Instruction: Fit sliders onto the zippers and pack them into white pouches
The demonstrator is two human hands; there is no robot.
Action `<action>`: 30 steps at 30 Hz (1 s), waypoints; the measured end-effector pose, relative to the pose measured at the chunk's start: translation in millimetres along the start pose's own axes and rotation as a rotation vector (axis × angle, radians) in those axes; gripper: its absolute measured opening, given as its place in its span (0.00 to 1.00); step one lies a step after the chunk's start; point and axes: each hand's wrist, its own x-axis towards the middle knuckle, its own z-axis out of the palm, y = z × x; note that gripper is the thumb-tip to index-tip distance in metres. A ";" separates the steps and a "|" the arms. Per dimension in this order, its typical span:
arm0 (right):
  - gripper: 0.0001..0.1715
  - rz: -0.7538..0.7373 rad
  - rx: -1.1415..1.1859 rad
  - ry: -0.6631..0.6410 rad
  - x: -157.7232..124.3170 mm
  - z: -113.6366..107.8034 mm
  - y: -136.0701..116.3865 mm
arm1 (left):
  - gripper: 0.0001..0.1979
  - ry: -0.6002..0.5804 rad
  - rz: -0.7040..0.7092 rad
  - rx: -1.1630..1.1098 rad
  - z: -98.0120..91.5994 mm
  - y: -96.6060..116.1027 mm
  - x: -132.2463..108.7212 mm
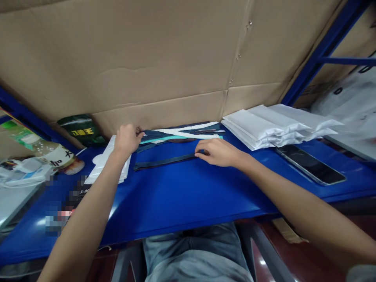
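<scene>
A dark zipper strip [167, 161] lies nearly straight across the blue table, its left end flat on the surface. My right hand [216, 152] pinches its right end between thumb and fingertips. Behind it is a loose pile of dark, white and teal zipper strips [182, 134], some crossing each other. At the left end of that pile, my left hand [128, 138] has its fingers closed on a dark strip. Just under my left wrist are white paper sheets or envelopes [125, 172], partly covered by the arm.
White padded packets [258, 123] are stacked at the right, with a phone [311, 164] in front. A drink bottle [58, 154] and a dark green bag [80, 131] stand at the left. A cardboard wall [147, 58] closes off the back, between blue posts [320, 51].
</scene>
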 end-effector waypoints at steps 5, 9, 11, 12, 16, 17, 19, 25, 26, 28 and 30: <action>0.13 0.047 0.287 0.082 6.6 13.5 -17.0 | 0.08 0.082 0.240 -0.350 9.2 54.3 -58.9; 0.21 0.114 0.628 0.111 11.3 25.0 -31.2 | 0.09 -0.008 0.359 -0.540 28.8 92.2 -89.9; 0.22 0.124 0.731 0.109 11.8 28.8 -33.1 | 0.10 -0.049 0.391 -0.579 35.5 101.2 -96.8; 0.22 0.127 0.760 0.105 11.6 30.3 -32.8 | 0.10 -0.059 0.400 -0.591 37.6 103.3 -98.6; 0.19 0.131 0.787 0.104 9.5 32.5 -30.9 | 0.09 -0.058 0.384 -0.645 38.7 102.8 -101.1; 0.18 0.120 0.762 0.114 9.2 32.1 -31.3 | 0.09 -0.055 0.373 -0.655 38.1 102.1 -101.3; 0.15 0.061 0.637 0.143 9.5 29.9 -33.2 | 0.08 -0.037 0.373 -0.641 36.5 101.7 -102.0; 0.14 -0.153 0.072 0.180 10.7 17.3 -20.3 | 0.11 0.156 0.483 -0.390 22.6 98.1 -98.1; 0.14 -0.134 0.009 0.192 9.7 14.2 -12.2 | 0.12 0.190 0.449 -0.347 17.3 91.8 -94.6; 0.12 -0.073 -0.085 0.212 6.3 6.8 8.0 | 0.13 0.261 0.305 -0.225 4.7 69.2 -84.7; 0.10 -0.011 -0.159 0.216 1.5 -1.5 30.2 | 0.17 0.306 0.121 -0.083 -8.3 33.6 -73.3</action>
